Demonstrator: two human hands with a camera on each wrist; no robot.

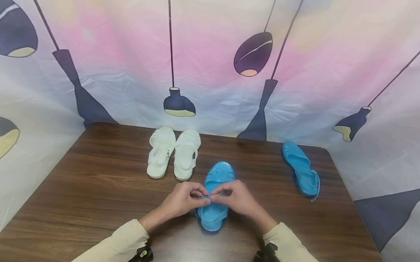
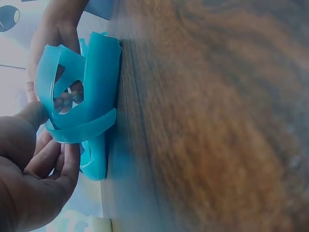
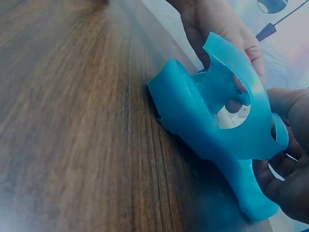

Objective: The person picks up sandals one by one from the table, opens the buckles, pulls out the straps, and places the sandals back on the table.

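A blue jelly sandal (image 1: 211,226) stands sole down on the wooden table, toe pointing away. Above its left side, my left hand (image 1: 181,199) pinches its thin strap between thumb and fingers. My right hand (image 1: 240,199) pinches at the same spot from the other side, so the fingertips nearly meet. The left wrist view shows the heel strap (image 2: 46,77) raised in a loop, with the thumb and fingers at the strap's side. Seen from the right wrist, the sandal's side (image 3: 193,116) rests against the table. Fingers partly hide the strap's end and any buckle.
A pair of white sandals, the left one (image 1: 157,170) and the right one (image 1: 182,174), stands at the table's back edge. Another blue sandal (image 1: 295,160) lies at the back right, its strap hanging out. Patterned cloth (image 1: 211,60) surrounds the table (image 1: 105,197).
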